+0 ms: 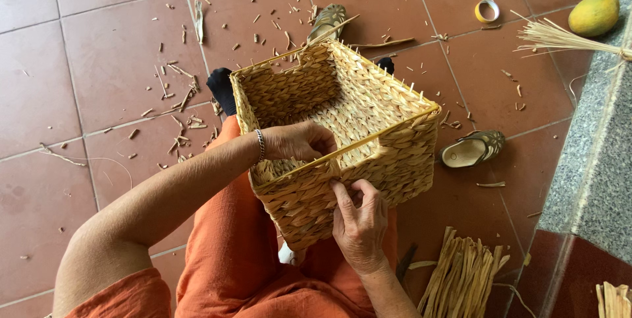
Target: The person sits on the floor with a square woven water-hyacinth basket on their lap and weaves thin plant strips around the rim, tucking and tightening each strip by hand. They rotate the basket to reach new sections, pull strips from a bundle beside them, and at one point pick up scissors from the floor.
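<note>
A square woven straw basket point(395, 160) rests on my lap, its open top facing up and away. My left hand point(299, 141), with a metal bracelet at the wrist, reaches inside over the near rim and grips the rim by the handle slot. My right hand point(359, 216) presses against the outer near wall just below that rim, fingers pinching a strand of the weave. Loose fibre ends stick up along the far and right rims.
A bundle of dried straw strips point(464, 278) lies on the red tile floor at my right. Two sandals point(471, 149) point(327, 20), a tape roll point(487, 10), thin reeds point(559, 38), a mango point(594, 14) on a stone ledge point(592, 160), scattered scraps.
</note>
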